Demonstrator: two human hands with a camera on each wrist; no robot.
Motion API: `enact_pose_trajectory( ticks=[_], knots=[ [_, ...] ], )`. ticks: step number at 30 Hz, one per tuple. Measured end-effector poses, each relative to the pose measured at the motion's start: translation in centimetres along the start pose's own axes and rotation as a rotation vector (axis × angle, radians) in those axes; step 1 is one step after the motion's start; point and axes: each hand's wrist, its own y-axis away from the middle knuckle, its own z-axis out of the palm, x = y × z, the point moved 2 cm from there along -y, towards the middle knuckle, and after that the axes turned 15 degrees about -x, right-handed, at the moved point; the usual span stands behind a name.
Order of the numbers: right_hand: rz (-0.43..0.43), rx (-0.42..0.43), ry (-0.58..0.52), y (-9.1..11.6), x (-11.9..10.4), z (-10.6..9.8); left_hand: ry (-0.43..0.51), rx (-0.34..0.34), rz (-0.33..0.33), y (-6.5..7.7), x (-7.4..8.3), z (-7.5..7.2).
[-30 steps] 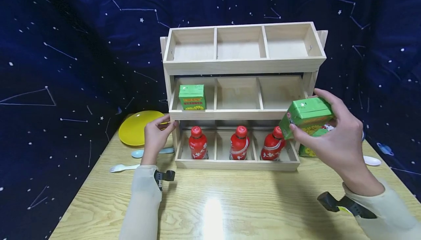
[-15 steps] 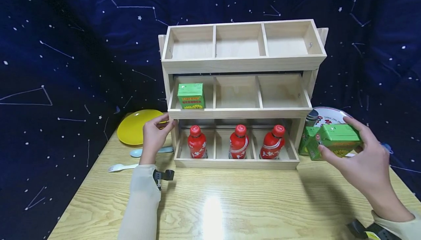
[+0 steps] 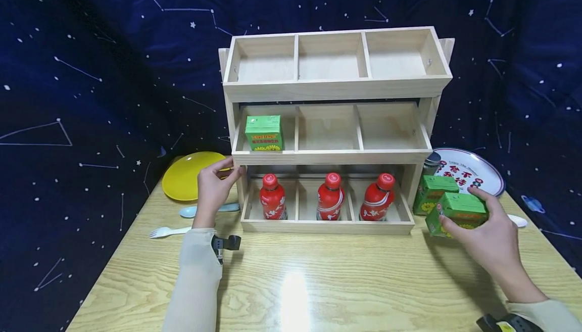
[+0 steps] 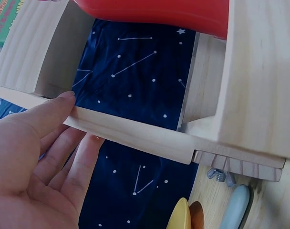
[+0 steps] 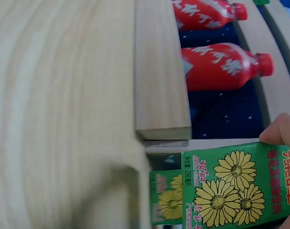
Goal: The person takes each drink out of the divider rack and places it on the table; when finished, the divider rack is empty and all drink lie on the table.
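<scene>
My right hand (image 3: 495, 243) grips a green juice carton (image 3: 459, 214) with yellow flowers, low over the table right of the shelf. A second green carton (image 3: 432, 193) stands just behind it, beside the shelf's right post. In the right wrist view, the held carton (image 5: 231, 183) partly covers the other one. My left hand (image 3: 213, 190) pinches the wooden shelf (image 3: 327, 227) by its left post, thumb on one side and fingers on the other. Another green carton (image 3: 263, 134) sits in the middle tier's left compartment. Red bottles (image 3: 331, 200) stand in the bottom tier, one per compartment.
Left of the shelf lie a yellow plate (image 3: 182, 178), a blue spoon (image 3: 188, 211) and a white fork (image 3: 168, 231). To the right are a white patterned plate (image 3: 482, 168), a dark-lidded jar (image 3: 431, 164) and a partly hidden white spoon (image 3: 518, 221). A dark starry cloth (image 3: 113, 69) hangs behind.
My right hand has carried its carton from in front of the shelf's right side, first right and down, then slightly back left and lower. The left hand keeps its hold.
</scene>
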Motion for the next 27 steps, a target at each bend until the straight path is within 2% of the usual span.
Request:
enact_pose_trajectory(
  ticks=[6,20,27],
  knots=[
    [0.028,-0.053,0.017,-0.7,1.3,0.9,-0.004,0.000,-0.001,0.0,0.0,0.0],
    [-0.007,-0.088,0.051,-1.3,2.5,2.1,-0.004,-0.010,-0.016,0.2,0.2,0.2],
    [-0.007,-0.145,0.064,-1.2,2.9,2.4,-0.009,-0.006,-0.015,0.2,0.2,0.0]
  ],
)
